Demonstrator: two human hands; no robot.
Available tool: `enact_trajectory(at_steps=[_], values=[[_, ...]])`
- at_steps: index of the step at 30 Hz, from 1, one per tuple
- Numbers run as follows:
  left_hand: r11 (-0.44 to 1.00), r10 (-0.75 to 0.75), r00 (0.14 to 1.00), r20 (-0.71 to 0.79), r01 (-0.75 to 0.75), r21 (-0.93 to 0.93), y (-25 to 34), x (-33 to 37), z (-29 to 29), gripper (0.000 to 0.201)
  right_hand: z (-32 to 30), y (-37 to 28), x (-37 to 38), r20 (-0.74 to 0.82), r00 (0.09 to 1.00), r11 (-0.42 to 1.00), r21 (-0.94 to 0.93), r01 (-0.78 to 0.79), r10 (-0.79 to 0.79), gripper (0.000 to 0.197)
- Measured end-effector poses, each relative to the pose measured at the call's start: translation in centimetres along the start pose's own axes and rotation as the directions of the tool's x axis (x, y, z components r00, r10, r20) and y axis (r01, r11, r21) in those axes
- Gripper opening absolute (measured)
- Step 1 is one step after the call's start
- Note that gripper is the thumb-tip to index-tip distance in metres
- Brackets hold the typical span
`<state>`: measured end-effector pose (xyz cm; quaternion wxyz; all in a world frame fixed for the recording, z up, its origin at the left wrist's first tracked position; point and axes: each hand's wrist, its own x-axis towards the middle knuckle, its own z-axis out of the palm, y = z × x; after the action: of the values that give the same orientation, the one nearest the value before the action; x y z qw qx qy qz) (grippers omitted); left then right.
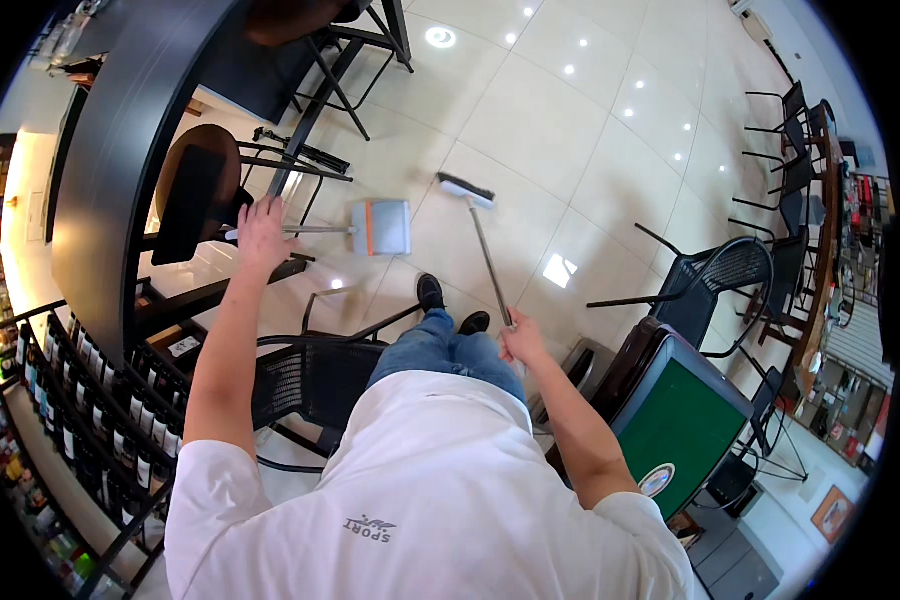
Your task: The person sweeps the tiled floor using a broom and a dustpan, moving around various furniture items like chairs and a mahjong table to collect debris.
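Note:
In my left hand [261, 238] is the handle of a long-handled dustpan, the fingers closed round it. The light grey dustpan [394, 226], with an orange strip, rests on the floor to the right of that hand. My right hand [520, 338] grips the metal stick of a broom [487, 247] in front of my hip. The broom's head, white with dark bristles, lies on the tiles ahead, right of the dustpan and apart from it.
A black woven chair [315, 388] stands close at my left, beside a rack of bottles [110, 400]. A dark counter [120, 170] and a stool [198, 175] are further left. On the right are another black chair [705, 290] and a green-topped table [680, 420].

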<state>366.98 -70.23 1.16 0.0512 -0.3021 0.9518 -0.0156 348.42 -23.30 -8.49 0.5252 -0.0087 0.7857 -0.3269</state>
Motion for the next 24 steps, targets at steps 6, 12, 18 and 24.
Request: enact_trajectory(at_steps=[6,12,18,24], values=[[0.982,-0.173,0.899,0.402,0.125,0.142,-4.6,1.3,5.1,0.042,-2.0,-4.0,3.7,0.061,0.978,0.606,-0.777,0.173,-0.201,0.038],[0.991,0.126,0.903,0.411,-0.135,-0.007,3.1,2.9,2.3,0.035,-2.4,-9.7,3.9,0.197,0.965,0.430,-0.866,0.254,-0.172,0.028],[0.991,0.131,0.892,0.433,-0.111,-0.073,11.7,4.2,0.2,0.024,-1.6,-15.8,4.5,0.293,0.934,0.235,-0.912,0.337,-0.203,0.019],[0.993,0.071,0.935,0.347,-0.034,-0.114,12.8,1.4,1.6,0.015,-4.5,-23.0,6.3,0.411,0.891,0.002,-0.908,0.419,-0.195,0.019]])
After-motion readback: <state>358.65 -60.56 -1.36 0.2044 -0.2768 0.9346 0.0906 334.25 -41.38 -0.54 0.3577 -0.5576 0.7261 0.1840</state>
